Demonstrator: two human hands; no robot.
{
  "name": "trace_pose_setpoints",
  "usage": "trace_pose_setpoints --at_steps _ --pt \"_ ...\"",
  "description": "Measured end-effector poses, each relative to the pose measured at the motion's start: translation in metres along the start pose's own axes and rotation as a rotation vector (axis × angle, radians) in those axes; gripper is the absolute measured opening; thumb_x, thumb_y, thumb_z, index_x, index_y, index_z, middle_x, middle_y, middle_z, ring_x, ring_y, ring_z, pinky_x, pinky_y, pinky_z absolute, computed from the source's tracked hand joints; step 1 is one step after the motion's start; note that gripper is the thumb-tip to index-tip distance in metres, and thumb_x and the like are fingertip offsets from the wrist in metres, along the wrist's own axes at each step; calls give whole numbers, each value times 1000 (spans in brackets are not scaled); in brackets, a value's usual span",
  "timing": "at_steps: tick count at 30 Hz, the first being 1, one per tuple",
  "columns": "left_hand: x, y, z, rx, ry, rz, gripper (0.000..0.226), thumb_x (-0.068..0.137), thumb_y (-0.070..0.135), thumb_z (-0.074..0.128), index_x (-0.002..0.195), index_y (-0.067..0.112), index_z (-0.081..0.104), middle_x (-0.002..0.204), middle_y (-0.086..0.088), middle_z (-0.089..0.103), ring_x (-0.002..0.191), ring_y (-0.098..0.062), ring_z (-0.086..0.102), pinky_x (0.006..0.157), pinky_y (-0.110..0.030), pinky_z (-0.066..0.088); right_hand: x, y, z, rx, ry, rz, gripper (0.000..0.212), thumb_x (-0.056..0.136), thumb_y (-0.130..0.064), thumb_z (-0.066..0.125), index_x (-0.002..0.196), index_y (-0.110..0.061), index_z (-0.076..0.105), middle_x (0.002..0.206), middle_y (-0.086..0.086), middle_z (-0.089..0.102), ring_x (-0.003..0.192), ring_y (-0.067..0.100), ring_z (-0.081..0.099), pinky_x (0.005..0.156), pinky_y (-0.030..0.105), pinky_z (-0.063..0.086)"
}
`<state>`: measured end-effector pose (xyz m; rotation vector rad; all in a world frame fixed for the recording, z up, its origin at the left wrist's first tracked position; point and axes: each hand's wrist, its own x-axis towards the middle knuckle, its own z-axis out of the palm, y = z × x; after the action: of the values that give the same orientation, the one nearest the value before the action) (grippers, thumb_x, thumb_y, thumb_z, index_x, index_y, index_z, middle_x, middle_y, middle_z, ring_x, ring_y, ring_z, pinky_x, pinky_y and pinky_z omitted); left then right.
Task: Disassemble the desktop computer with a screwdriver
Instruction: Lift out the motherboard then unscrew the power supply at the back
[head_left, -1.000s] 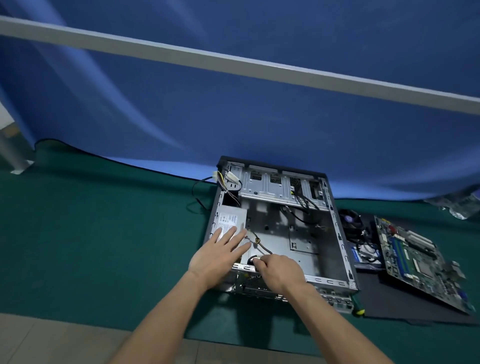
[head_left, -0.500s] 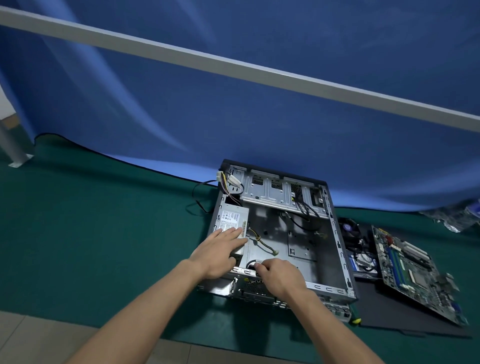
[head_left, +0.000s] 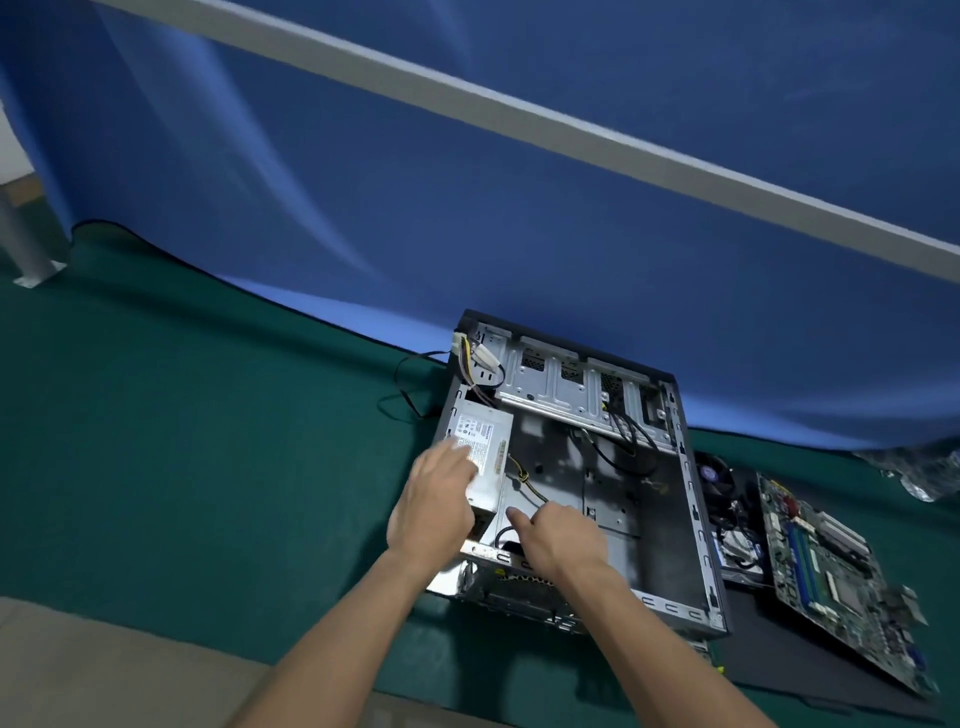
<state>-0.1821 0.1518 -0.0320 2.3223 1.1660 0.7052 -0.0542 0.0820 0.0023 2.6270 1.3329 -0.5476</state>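
Observation:
The open desktop computer case (head_left: 691, 525) lies on its side on the green mat (head_left: 208, 441). A silver power supply (head_left: 485, 441) with a white label sits in its left part. My left hand (head_left: 434, 504) grips the near left end of the power supply, fingers curved over its top. Just right of it, my right hand (head_left: 561, 538) is inside the case by the near rim, fingers curled over a black cable (head_left: 500, 535), thumb pointing at the power supply. Yellow and black wires (head_left: 524, 475) run from the power supply. No screwdriver is in either hand.
A removed motherboard (head_left: 821, 545) lies on a black mat (head_left: 779, 670) to the right of the case, with a cooler fan (head_left: 714, 475) beside it. A blue curtain (head_left: 467, 208) hangs behind, and loose cables (head_left: 410, 384) trail out at the case's far left.
My left hand slid from flat on the power supply's top to its near left end. My right hand moved slightly deeper into the case. The view shifted left and down.

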Motion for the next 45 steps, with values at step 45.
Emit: trace_pose_setpoints --at_steps 45 --pt "14 8 5 231 -150 -341 40 84 10 46 124 17 46 152 -9 15 119 -26 41 84 -36 43 44 -14 -55 293 -40 -96 99 59 -60 64 145 -44 18 108 5 58 90 22 59 77 36 51"
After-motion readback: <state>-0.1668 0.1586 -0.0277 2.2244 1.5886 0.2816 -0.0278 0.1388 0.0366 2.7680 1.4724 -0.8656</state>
